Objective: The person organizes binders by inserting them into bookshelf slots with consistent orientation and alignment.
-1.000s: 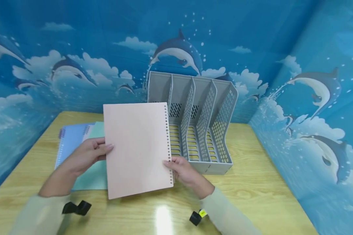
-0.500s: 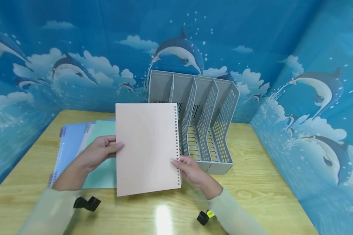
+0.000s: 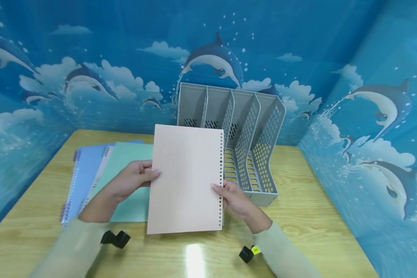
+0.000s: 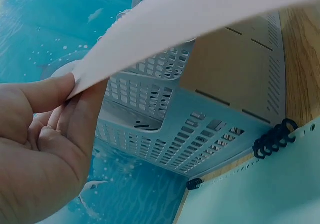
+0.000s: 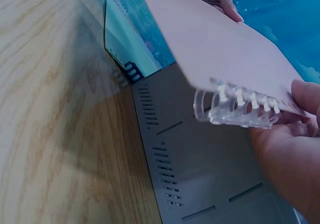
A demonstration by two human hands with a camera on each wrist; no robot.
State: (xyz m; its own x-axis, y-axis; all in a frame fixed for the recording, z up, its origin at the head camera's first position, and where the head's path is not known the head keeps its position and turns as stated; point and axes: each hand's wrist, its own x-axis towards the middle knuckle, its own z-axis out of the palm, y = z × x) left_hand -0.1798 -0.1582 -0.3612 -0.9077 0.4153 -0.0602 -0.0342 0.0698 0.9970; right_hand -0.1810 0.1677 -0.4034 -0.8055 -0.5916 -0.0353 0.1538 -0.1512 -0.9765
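Observation:
A pale pink loose-leaf notebook [image 3: 185, 181] is held up in front of me, its row of punched holes on the right. My left hand [image 3: 133, 179] pinches its left edge between thumb and fingers. On the right edge, my right hand [image 3: 237, 200] grips it with the thumb on the cover. Clear plastic binding rings [image 5: 235, 111] show along that edge in the right wrist view. Behind the notebook stands a grey file rack [image 3: 264, 199] with several upright slots, partly hidden by it.
Left of the rack, a mint green notebook [image 3: 132, 208] overlaps a blue notebook [image 3: 85, 166] on the wooden table [image 3: 309, 216]. In the left wrist view the green notebook has black rings [image 4: 274, 140]. A dolphin-printed backdrop [image 3: 125, 38] encloses the table's back and sides.
Both hands have carried the pink notebook rightward, across the rack's front. More of the green notebook now shows. The rack and the notebooks on the table keep their places.

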